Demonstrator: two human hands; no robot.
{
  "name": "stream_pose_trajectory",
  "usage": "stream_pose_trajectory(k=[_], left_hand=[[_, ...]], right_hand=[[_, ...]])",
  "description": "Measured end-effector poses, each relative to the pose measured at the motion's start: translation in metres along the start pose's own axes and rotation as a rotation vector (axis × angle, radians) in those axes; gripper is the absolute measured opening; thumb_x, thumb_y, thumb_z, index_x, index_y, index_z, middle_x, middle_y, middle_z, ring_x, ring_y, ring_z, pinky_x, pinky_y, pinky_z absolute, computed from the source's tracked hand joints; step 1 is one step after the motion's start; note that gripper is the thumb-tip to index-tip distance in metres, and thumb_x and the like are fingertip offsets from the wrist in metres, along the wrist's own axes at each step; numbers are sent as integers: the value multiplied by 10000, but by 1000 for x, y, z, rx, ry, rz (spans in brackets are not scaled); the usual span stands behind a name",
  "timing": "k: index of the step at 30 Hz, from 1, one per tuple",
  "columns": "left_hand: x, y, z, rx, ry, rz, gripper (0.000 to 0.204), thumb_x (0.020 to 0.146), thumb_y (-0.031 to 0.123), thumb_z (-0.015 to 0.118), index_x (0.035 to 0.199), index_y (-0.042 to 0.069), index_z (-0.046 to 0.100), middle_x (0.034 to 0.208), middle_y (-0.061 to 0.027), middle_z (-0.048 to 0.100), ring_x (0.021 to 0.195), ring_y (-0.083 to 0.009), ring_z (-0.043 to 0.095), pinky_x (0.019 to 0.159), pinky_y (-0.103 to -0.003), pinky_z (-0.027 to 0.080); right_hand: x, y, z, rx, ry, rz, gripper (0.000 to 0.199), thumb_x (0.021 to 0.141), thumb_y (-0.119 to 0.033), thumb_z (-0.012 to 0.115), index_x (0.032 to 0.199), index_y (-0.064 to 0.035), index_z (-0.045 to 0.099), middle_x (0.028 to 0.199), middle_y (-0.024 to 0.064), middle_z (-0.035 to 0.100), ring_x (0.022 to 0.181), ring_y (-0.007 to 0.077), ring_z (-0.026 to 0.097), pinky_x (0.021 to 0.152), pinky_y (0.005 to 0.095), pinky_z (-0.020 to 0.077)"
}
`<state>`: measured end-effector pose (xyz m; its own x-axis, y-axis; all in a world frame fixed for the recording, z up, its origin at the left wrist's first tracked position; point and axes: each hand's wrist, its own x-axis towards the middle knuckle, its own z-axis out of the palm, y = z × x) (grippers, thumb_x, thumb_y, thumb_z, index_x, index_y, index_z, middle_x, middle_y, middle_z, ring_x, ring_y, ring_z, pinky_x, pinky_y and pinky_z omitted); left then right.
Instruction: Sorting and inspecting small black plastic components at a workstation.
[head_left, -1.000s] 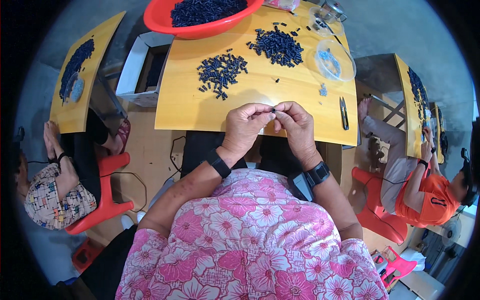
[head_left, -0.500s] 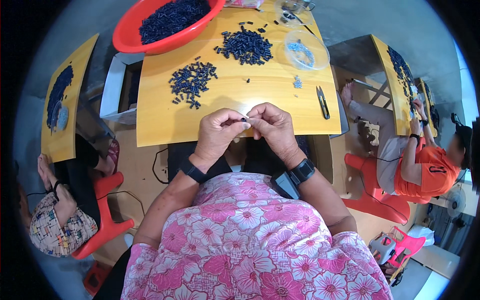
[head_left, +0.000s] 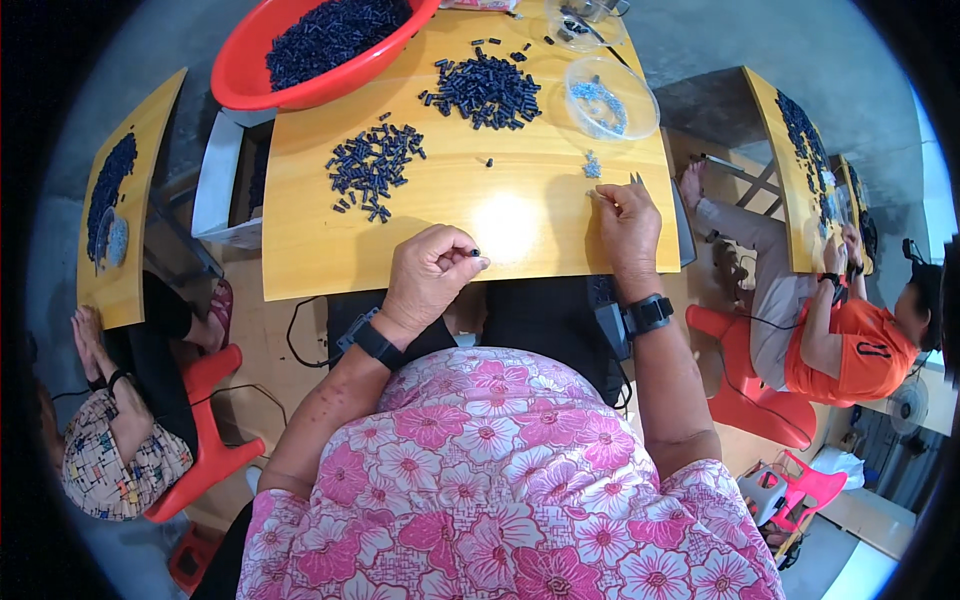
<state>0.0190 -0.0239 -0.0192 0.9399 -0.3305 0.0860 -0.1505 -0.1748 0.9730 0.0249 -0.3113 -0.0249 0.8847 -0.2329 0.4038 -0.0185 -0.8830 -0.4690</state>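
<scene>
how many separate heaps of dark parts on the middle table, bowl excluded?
2: left heap mid-table near the red bowl; right heap beside the clear dish. Loose strays lie around both.

There is one view. The camera sits on the person's head and looks straight down, close to their chest and arms. The wooden surface [head_left: 470, 210] lies just in front, toward the top. The picture is round, and straight edges bend near its rim. Other people sit at both sides.
</scene>
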Motion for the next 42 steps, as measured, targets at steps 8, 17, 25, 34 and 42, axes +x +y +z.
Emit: stream_pose_trajectory(k=[8,17,25,34,42], left_hand=[[1,-3,-1,-1,-26,-8,118,793,-14,747,830,7,636,788,5,615,677,-35,562,605,-191,464],[2,-4,-1,28,-19,12,116,796,3,755,827,6,643,780,7,620,676,-35,558,605,-196,465],[0,-2,0,20,-1,-31,118,807,48,762,830,20,650,722,10,620,642,-37,563,597,-206,478],[0,-6,0,45,-3,-60,127,791,52,781,842,18,670,734,-3,668,664,-45,611,620,-223,512],[0,-3,-1,15,3,-69,129,789,47,776,890,-4,713,755,-35,704,684,-64,645,640,-228,532]], right_hand=[[1,-4,1,-20,-52,-25,97,830,-121,632,824,-77,717,850,148,651,764,354,649,693,423,530],[5,-9,1,-297,-200,-86,69,855,-90,636,918,-62,647,922,144,641,823,356,641,722,432,532],[-16,-66,-7,193,-331,-341,146,834,-30,604,970,-48,555,921,156,585,868,376,603,724,447,504],[-25,-107,7,308,-480,-366,123,893,-62,595,1013,-49,569,933,177,583,870,391,606,738,454,502],[-25,-109,8,244,-528,-380,144,874,-75,612,1006,-60,556,926,175,580,859,399,602,715,467,492]])
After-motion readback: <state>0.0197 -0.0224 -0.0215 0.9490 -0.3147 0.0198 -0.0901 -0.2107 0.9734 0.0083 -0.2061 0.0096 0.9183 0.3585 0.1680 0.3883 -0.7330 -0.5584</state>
